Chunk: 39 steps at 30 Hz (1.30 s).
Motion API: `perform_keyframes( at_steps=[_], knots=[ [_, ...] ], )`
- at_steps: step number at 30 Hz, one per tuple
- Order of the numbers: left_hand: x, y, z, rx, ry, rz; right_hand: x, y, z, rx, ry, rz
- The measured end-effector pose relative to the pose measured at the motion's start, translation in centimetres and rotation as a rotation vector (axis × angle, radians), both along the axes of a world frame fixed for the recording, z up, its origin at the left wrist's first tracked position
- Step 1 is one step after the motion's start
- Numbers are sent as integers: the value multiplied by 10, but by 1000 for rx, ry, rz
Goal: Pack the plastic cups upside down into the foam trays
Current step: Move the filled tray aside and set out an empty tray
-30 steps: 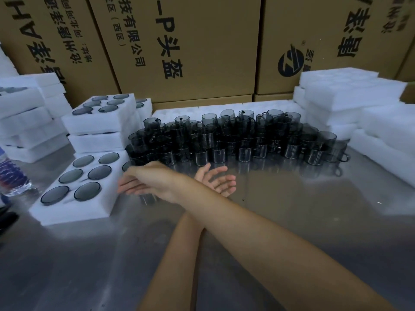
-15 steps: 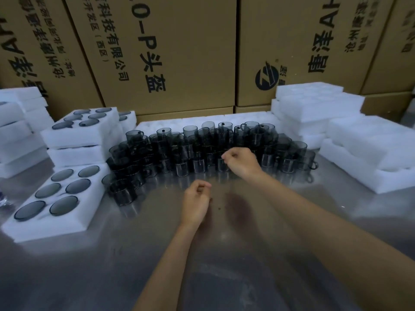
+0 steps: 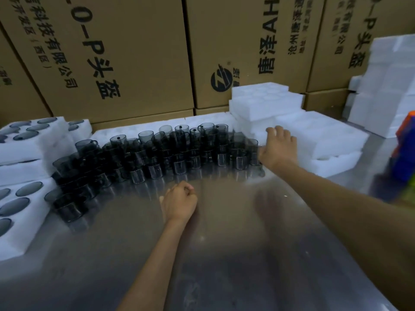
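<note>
Reaching right hand [image 3: 277,147] at foam trays [image 3: 318,135] edge, beside cups [image 3: 157,153]

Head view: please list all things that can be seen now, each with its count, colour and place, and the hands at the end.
plastic cups: many, too crowded to count, smoky grey, clustered on the table's middle and left
filled foam trays: several, white, left, cup bottoms up; some stacked, one lying flat in front
empty foam trays: several stacks, white, right and behind the cups
cardboard boxes: a row, brown with black print, along the back
table: one, shiny metal, foreground
colourful thing: blurred, at the right edge
left hand: fingers curled, holding nothing, on the table
right hand: reaching the empty trays beside the cups; grip unclear
</note>
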<state>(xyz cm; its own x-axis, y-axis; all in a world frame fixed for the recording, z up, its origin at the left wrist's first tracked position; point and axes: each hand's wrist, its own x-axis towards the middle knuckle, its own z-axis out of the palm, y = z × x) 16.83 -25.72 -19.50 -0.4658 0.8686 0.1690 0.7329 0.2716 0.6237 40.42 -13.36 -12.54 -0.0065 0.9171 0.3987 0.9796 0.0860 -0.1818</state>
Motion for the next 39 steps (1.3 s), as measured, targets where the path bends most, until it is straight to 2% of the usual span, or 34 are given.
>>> perform_keyframes(
  at_steps=[4, 7, 10, 12, 16, 21, 26, 31, 36, 39],
  knots=[
    [0, -1, 1, -10, 12, 4, 44, 14, 2, -76, -62, -293],
    [0, -1, 1, 8, 12, 1, 55, 19, 3, -104, -108, -324],
    [0, -1, 0, 16, 10, -10, 54, 16, 6, -35, -87, -326],
    [-2, -1, -2, 24, 1, -10, 51, 8, 7, 72, -17, -315],
    [-4, -2, -3, 46, -63, -3, 32, -16, 7, 294, 240, -284],
    [-8, -11, -1, 204, -401, -23, -1, -52, -4, 406, 336, -200],
    [-18, -23, 0, 325, -627, -27, -23, -89, -15, 415, 443, -115],
    [-27, -34, 2, 439, -873, 18, -45, -125, -24, 433, 426, 305],
    [-51, -45, 9, 553, -1428, 38, -58, -146, -38, 298, 472, 570],
    [-64, -53, 11, 510, -1505, 36, -55, -153, -53, 207, 437, 662]
  ],
)
